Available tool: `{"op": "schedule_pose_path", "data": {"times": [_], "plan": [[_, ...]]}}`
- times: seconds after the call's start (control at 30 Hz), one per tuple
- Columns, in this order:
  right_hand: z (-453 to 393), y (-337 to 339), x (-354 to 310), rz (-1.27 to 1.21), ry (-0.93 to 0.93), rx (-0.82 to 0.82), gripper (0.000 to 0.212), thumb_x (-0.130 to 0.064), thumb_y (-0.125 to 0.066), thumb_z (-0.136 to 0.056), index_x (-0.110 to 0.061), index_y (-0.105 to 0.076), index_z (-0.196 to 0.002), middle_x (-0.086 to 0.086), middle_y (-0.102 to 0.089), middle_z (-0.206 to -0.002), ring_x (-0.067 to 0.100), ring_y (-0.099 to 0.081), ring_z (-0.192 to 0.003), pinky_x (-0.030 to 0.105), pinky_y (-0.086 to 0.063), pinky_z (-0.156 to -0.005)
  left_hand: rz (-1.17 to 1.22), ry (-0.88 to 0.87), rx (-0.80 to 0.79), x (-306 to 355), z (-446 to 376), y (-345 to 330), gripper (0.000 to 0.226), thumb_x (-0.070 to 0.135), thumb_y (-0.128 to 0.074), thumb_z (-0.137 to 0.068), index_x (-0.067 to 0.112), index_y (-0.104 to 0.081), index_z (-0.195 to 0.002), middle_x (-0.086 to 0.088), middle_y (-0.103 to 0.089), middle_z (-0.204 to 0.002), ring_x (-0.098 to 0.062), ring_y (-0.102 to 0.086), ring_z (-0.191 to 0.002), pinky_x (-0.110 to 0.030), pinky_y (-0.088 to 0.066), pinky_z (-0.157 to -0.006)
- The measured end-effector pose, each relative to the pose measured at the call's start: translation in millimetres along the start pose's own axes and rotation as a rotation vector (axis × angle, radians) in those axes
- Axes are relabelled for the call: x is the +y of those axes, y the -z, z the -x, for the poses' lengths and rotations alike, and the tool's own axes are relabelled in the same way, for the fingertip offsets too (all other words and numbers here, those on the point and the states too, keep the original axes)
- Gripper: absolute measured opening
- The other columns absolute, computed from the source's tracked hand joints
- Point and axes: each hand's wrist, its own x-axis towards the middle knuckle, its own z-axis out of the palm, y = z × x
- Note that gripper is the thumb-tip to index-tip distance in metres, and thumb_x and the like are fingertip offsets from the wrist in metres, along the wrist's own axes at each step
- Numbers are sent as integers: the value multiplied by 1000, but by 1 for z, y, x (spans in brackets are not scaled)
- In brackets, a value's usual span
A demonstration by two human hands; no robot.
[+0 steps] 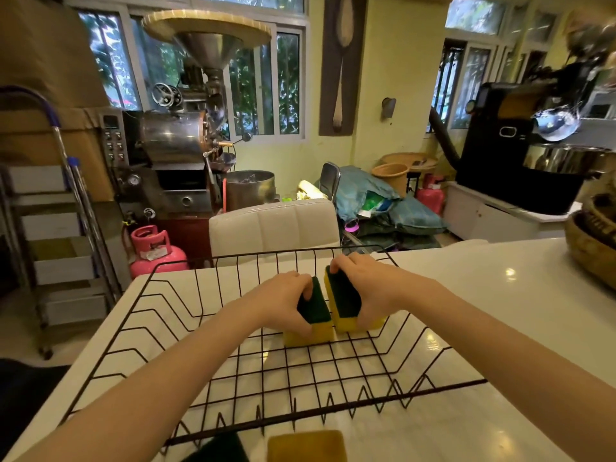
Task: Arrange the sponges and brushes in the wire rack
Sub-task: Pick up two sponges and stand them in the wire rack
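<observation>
A black wire rack (213,425) stands on the white counter (520,328) in front of me. Two yellow sponges with dark green scrub tops stand side by side inside the rack, near its middle. My left hand (283,298) grips the left sponge (315,320) from its left side. My right hand (363,281) grips the right sponge (345,301) from its right side. The two sponges almost touch. At the bottom edge, outside the rack, lie another yellow sponge (306,446) and a dark green pad (221,450). No brush is visible.
A woven basket (590,251) sits at the counter's right edge. Behind the counter stands a white padded chair (273,228). A pink gas cylinder (155,250), a metal roasting machine (180,141) and a step ladder (50,228) stand on the left.
</observation>
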Motion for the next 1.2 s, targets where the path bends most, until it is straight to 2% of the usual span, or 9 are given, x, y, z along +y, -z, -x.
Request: {"op": "schedule_pose_path", "data": {"times": [0.13,0.23,0.37,0.47,0.63,0.9,1.0,1.07,1.2], "plan": [[-3,-1,-5,73,20,-22,88,-25,-79,-57,-24,-27,-128,5,-43,-123,23,-41,-112,39,-49,-87,32,-21,12,-1,0,-2,43,33,-73,-65,23,-41,-91,0,-47,-99,-14,-46,-88,-17,-37,-60],[-4,-3,-8,116,22,-25,85,-26,-78,-59,-23,-28,-127,5,-47,-122,24,-43,-111,39,-49,-86,42,-27,24,0,0,-2,43,33,-73,-65,22,-41,-92,-1,-48,-101,-16,-47,-90,-20,-41,-66],[-5,-1,-7,106,-39,-67,84,-27,-80,-56,-23,-31,-125,6,-48,-114,24,-47,-103,39,-52,-82,52,-40,27,1,1,-4,42,31,-73,-67,23,-40,-93,-2,-47,-102,-17,-47,-91,-24,-43,-70],[-4,0,-6,35,-66,-87,85,-28,-82,-55,-23,-32,-124,3,-43,-105,21,-47,-93,33,-52,-76,51,-41,12,0,0,-6,42,30,-72,-68,23,-39,-94,-2,-47,-102,-17,-47,-91,-25,-44,-71],[-5,0,-7,64,-54,-102,84,-31,-82,-56,-21,-33,-123,0,-45,-98,19,-48,-89,31,-49,-73,62,-25,-12,1,0,-8,43,31,-71,-70,23,-38,-96,-1,-46,-102,-16,-46,-89,-24,-44,-69],[-10,-3,-5,78,-39,-140,83,-30,-83,-56,-21,-33,-122,7,-55,-113,22,-53,-95,36,-52,-79,93,53,-17,7,4,-10,50,29,-71,-69,15,-43,-107,-3,-46,-101,-16,-48,-87,-23,-44,-65],[-8,-4,-5,60,-28,-116,83,-31,-84,-54,-21,-35,-121,8,-52,-116,22,-50,-99,37,-52,-83,93,85,-31,12,6,-10,52,27,-71,-69,14,-42,-110,-5,-45,-104,-19,-51,-90,-30,-50,-73],[-6,-6,-6,112,-18,-99,85,-33,-83,-55,-20,-35,-123,7,-49,-119,23,-45,-106,37,-48,-89,77,102,-50,15,8,-8,53,28,-70,-71,14,-41,-113,-6,-45,-109,-21,-51,-94,-33,-51,-78],[2,-3,-9,165,-6,-60,96,-36,-81,-59,-17,-26,-136,8,-39,-138,25,-32,-126,39,-36,-103,83,89,-60,22,22,8,51,28,-65,-76,12,-42,-119,-7,-46,-114,-18,-48,-96,-28,-47,-79]]}}
